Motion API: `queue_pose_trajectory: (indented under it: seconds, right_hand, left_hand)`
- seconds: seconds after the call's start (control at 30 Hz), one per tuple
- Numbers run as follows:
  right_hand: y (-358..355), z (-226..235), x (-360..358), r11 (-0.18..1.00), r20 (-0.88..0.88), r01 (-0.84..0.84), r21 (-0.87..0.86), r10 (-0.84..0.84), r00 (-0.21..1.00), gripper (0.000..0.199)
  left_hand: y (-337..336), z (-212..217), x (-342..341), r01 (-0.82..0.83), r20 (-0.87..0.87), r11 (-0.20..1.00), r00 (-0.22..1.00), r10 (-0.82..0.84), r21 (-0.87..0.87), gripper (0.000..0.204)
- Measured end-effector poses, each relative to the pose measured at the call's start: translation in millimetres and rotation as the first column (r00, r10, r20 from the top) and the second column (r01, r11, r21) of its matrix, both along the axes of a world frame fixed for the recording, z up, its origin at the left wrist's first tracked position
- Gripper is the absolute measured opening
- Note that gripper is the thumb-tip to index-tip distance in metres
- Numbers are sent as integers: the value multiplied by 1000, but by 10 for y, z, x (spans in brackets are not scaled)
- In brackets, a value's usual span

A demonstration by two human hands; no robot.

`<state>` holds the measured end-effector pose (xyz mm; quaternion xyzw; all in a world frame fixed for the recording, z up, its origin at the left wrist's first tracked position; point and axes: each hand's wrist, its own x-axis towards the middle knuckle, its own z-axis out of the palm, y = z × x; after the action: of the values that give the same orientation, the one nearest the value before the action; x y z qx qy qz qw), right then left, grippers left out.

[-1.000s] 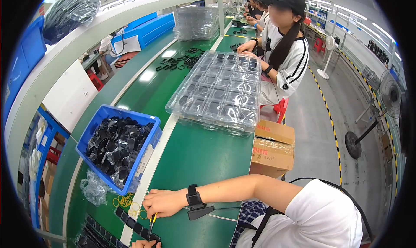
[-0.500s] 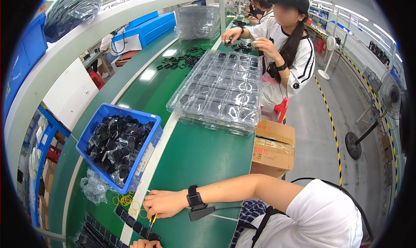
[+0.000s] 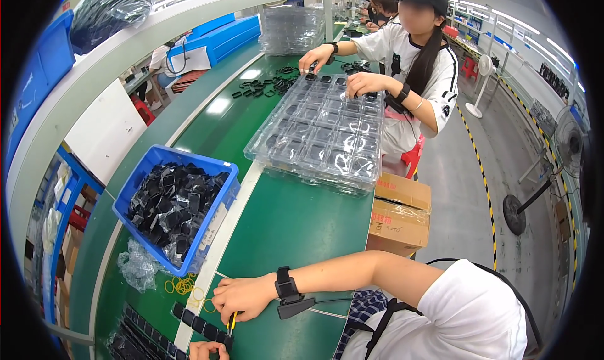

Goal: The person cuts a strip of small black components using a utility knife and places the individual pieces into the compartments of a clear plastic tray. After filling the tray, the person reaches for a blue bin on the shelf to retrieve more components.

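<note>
At the bottom edge, my left hand (image 3: 209,350) is partly cut off by the frame, its fingers closed at the near end of a strip of black square pieces (image 3: 200,324). My right hand (image 3: 244,298), wearing a black wrist strap, grips a small yellow-handled tool (image 3: 232,322). The tool points down at the strip's near end, beside my left fingers; its tip is too small to make out. More black strips (image 3: 143,335) lie to the left of my hands. Several yellow rubber bands (image 3: 183,285) rest just beyond the strip.
A blue bin (image 3: 230,182) full of black pieces stands at the left, with crumpled clear plastic (image 3: 138,267) beside it. Farther off are stacked clear trays (image 3: 277,162). Across them, a co-worker (image 3: 412,70) sits. Cardboard boxes (image 3: 401,225) stand beside the green bench (image 3: 296,228).
My right hand and the tool have shifted slightly right. My left hand shows a little more, with its fingers higher. The co-worker's hands have come down onto the clear tray.
</note>
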<state>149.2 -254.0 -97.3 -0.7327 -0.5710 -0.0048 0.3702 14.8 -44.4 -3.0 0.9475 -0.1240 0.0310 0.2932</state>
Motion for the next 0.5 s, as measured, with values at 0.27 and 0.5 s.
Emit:
queue_pose_trajectory:
  seconds: [0.27, 0.5]
  right_hand:
    - [2, -3, 11, 1000, 3, 2, -5, -2, 1000, 22]
    - [-5, -16, 8, 1000, -4, -5, 6, 5, 1000, 23]
  left_hand:
    - [103, -226, 100, 1, 138, 1000, 990, -3, 17, 11]
    - [108, -229, 96, 29, 147, 999, 989, -33, 27, 10]
